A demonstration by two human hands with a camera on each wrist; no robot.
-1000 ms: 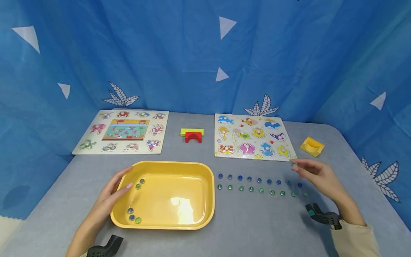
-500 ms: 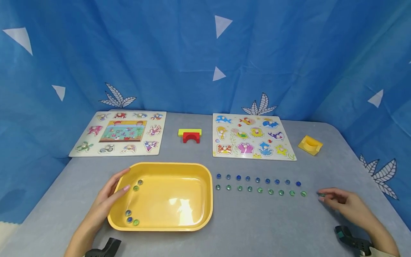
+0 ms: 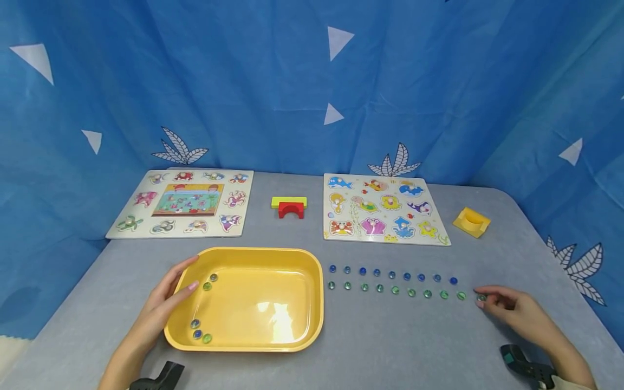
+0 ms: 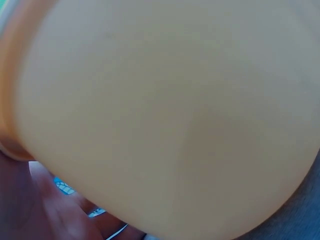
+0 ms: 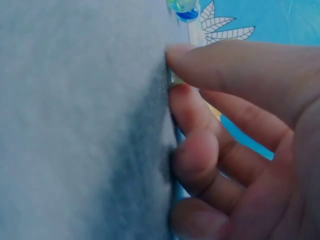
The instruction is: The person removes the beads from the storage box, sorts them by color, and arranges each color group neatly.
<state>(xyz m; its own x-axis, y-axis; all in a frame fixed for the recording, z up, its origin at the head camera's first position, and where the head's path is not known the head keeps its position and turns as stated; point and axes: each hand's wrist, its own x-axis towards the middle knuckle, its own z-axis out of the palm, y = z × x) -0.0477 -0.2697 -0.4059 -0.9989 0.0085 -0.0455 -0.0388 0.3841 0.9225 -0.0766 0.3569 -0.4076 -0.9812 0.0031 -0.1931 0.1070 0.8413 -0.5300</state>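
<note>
My left hand (image 3: 163, 303) grips the left side of a yellow tray (image 3: 319, 303), thumb over the rim and fingers along the outside. In the left wrist view the tray's wall (image 4: 165, 100) fills most of the picture. Down at the tabletop, my right hand (image 3: 521, 314) pinches a greenish glass marble (image 3: 481, 298) between thumb and index finger, at the right end of a row of green marbles (image 3: 395, 290). Behind that row runs another of blue marbles (image 3: 392, 275). From the right wrist, the hand (image 5: 235, 130) mostly covers the pinched marble.
Several loose marbles (image 3: 207, 286) lie inside the tray along its left side. Two peg puzzle boards stand at the back, one left (image 3: 127, 208) and one right (image 3: 329, 208). Between them are a red arch block (image 3: 291, 207) and a yellow-green block (image 3: 275, 201); a yellow block (image 3: 472, 222) lies far right.
My right hand has come from near the right puzzle's corner with the marble, down and rightward to the table, then slightly left to the green row's end. The left hand keeps its grip.
</note>
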